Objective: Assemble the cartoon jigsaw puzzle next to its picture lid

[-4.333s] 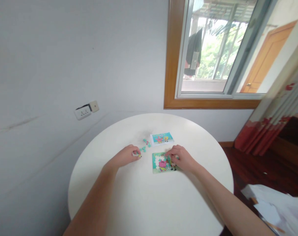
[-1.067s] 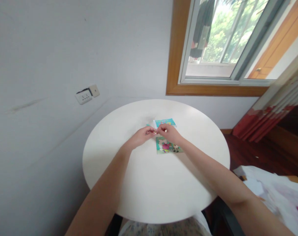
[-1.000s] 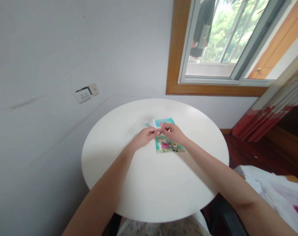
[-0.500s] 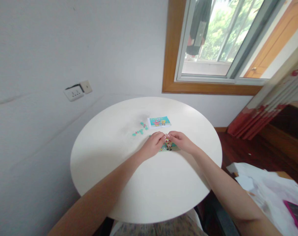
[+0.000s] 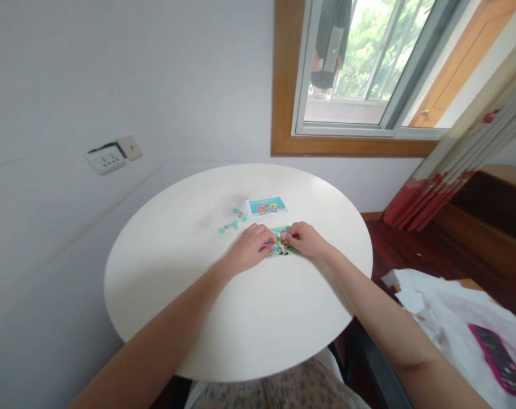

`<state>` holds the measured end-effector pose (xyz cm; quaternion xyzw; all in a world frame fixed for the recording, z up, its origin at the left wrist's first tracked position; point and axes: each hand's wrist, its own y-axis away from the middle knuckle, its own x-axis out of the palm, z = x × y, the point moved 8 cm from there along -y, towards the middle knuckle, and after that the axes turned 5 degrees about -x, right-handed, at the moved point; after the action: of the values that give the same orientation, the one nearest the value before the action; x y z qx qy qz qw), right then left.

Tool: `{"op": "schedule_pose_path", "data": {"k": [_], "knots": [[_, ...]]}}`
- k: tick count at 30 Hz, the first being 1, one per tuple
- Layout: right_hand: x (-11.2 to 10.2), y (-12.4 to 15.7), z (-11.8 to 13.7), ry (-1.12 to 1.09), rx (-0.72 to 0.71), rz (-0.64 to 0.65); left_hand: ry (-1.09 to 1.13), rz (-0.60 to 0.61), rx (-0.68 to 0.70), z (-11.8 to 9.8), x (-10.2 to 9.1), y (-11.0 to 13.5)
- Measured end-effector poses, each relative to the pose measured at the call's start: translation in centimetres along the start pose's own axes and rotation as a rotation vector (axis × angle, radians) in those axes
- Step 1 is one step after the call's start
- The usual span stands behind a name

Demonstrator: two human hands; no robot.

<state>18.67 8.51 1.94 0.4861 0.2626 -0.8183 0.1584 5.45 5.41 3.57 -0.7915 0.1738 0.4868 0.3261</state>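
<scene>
Your left hand (image 5: 251, 250) and right hand (image 5: 305, 240) curl over the small jigsaw puzzle (image 5: 280, 248), which lies flat on the worktop (image 5: 249, 329) under your fingertips. I cannot tell whether they pinch a piece. Best to steady the puzzle with one hand and press lightly; loose pieces (image 5: 231, 222) lie just beyond your left hand

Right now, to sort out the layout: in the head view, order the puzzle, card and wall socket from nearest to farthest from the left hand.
1. Puzzle, touching the left hand, on its right.
2. Card, farther back on the table.
3. Socket, far left, off the table.
</scene>
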Motion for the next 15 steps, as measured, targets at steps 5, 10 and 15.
{"op": "schedule_pose_path", "data": {"k": [5, 10, 15], "knots": [[0.06, 0.14, 0.4, 0.114, 0.017, 0.025, 0.005, 0.022, 0.005, -0.36, 0.28, 0.01], [0.18, 0.17, 0.55, 0.168, 0.033, 0.042, 0.009, 0.046, -0.008, -0.34, 0.69, 0.01], [0.28, 0.19, 0.57, 0.187, 0.054, 0.055, 0.0, 0.046, 0.0, -0.3, 0.92, -0.04]]}}
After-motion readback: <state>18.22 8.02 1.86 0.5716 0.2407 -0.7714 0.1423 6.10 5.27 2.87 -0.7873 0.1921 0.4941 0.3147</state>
